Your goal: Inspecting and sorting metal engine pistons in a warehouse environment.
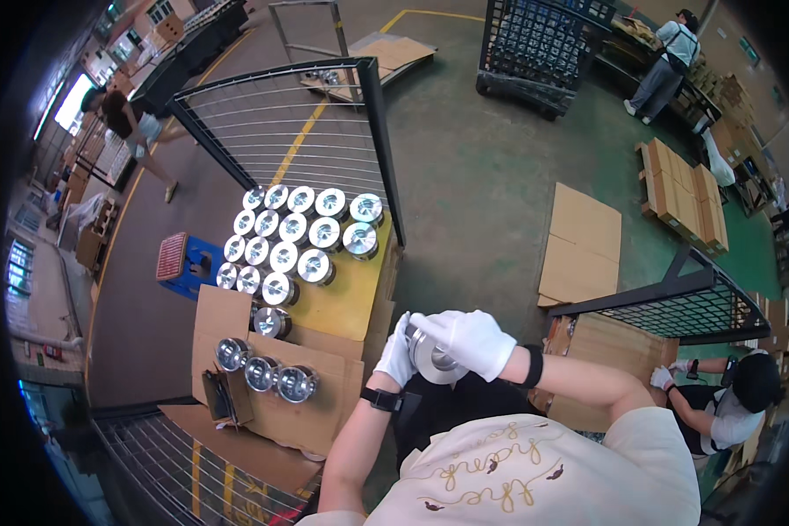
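Observation:
Both my hands wear white gloves and are held in front of my body. A silvery round metal piece that looks like an engine piston (433,362) is between them. My left hand (396,358) is closed on its left side, and my right hand (475,341) grips it from the top right. Part of the piece is hidden by the gloves. To the left, several similar pistons (292,228) stand in rows on a yellow board (349,302). Three more pistons (261,374) stand nearer me on cardboard (326,373), beside a small box holding dark items (220,399).
A wire-mesh cage panel (280,114) rises behind the rows. At left is a blue plastic stool (203,266). Flat cardboard (580,245) lies on the floor at right, near another cage cart (675,307) where a co-worker (745,403) works. Two other people are farther off.

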`<state>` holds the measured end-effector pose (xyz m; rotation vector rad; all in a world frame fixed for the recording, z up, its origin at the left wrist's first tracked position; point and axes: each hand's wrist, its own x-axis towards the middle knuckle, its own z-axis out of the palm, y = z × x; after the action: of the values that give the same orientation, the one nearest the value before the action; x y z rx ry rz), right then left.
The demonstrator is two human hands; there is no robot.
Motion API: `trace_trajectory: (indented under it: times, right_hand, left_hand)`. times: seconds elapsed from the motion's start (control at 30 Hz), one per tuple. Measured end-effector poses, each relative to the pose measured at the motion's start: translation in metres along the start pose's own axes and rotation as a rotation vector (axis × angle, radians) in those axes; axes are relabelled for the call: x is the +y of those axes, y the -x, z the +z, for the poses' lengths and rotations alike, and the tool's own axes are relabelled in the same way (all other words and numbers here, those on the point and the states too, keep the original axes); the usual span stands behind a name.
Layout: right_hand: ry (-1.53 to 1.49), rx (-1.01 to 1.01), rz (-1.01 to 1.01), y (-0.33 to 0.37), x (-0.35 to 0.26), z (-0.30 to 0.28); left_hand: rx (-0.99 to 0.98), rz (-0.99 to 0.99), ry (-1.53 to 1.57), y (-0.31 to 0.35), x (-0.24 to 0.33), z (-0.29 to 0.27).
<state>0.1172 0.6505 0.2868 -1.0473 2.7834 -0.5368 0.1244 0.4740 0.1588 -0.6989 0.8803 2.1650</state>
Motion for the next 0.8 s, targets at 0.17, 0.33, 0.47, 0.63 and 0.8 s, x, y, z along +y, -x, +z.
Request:
trace_trajectory:
  times: [0.17, 0.33, 0.47, 0.63, 0.8]
  right_hand:
    - [-0.362, 0.333, 0.276, 0.07, 0.012, -0.025]
    - [-1.413, 0.259, 0.842, 0.129, 0.016, -0.008]
    - [-2.161, 0.17, 0.647, 0.12, 0.002, -0.004]
    - [-2.508, 0.194, 0.353, 0.105, 0.009, 0.017]
    - [-2.385, 0.194, 0.237, 0.101, 0.015, 0.014]
  left_hand:
    - [-0.244, -0.047, 0.173, -0.009, -0.042, 0.02]
    - [-0.27, 0.021, 0.119, -0.005, -0.031, 0.067]
    - [-0.112, 0.199, 0.072, 0.009, -0.008, 0.11]
    - [0.005, 0.516, -0.25, 0.044, 0.008, 0.15]
    - [-0.089, 0.687, -0.574, 0.053, 0.01, 0.143]
